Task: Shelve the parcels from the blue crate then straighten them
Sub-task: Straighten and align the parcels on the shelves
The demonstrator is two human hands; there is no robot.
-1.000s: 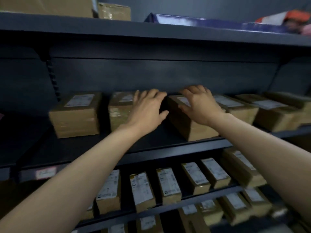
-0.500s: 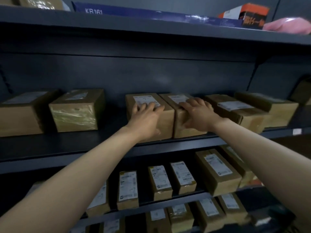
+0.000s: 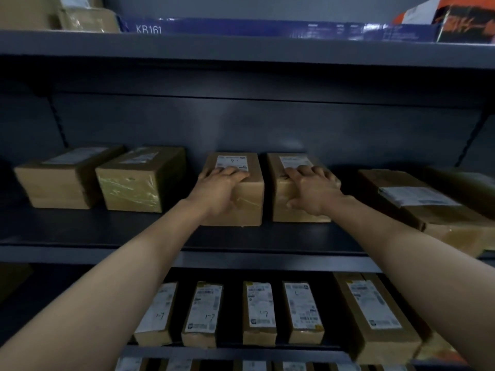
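Now squared and parted, two parcels [image 3: 247, 194] under two hands [image 3: 218, 188].

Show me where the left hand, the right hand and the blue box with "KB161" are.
left hand [image 3: 218, 190], head view, back of hand.
right hand [image 3: 312, 190], head view, back of hand.
blue box [image 3: 267, 28], head view, front face.

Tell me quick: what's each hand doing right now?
Left hand: fingers draped over the left brown cardboard parcel with a white label, gripping its front edge.
Right hand: gripping the neighbouring brown cardboard parcel the same way.
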